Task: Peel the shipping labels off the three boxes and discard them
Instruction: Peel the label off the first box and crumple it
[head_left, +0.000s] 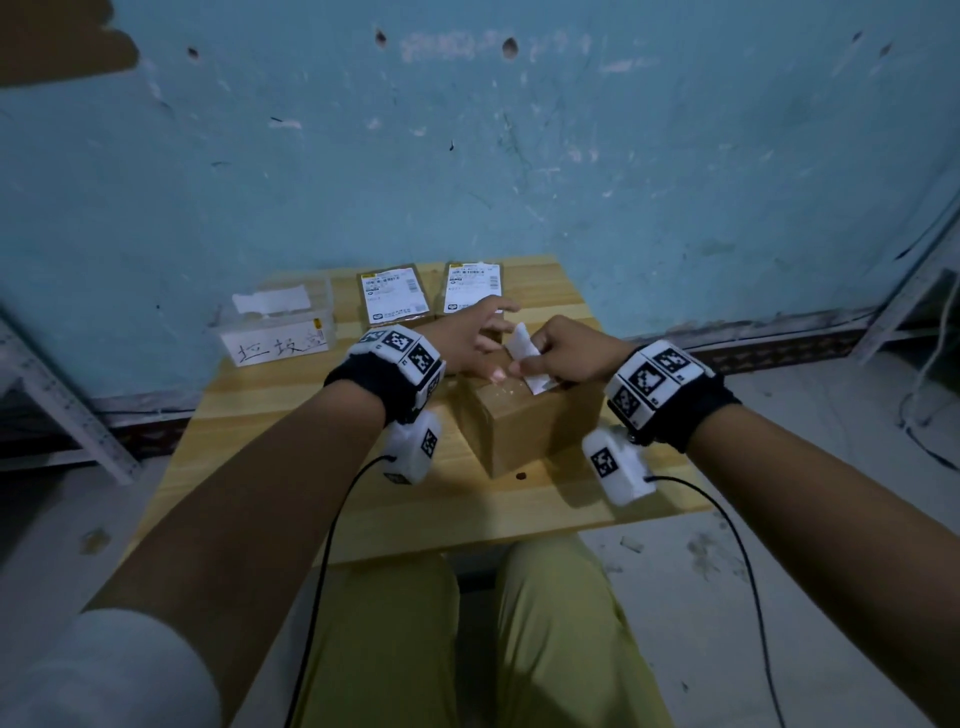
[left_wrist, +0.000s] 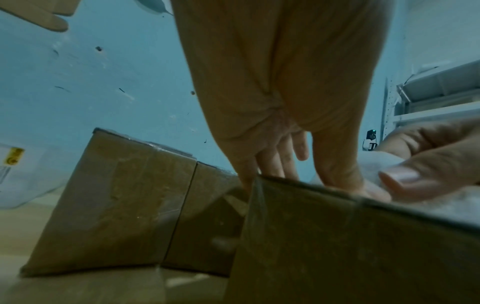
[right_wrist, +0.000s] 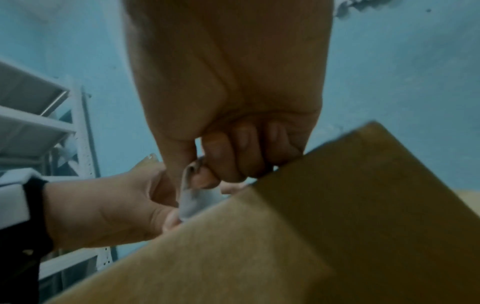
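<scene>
White label (head_left: 524, 358) half-lifted off the near box (head_left: 524, 421), pinched in the right hand (head_left: 566, 353), curled tight for a steady pull. Left hand (head_left: 475, 338) spread flat, fingers straight, pressing the box top to keep it put. Two labelled boxes (head_left: 397, 293) waiting behind on the surface (head_left: 291, 415), beside a clear bin (head_left: 275, 325), likely for discards.

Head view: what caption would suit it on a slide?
Right hand peels a white label off the near box while the left hand steadies it.

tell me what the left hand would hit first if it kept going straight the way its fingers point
Probably the labelled box at the back right: the left hand points its fingers up the table toward it, though depth is hard to judge.
</scene>
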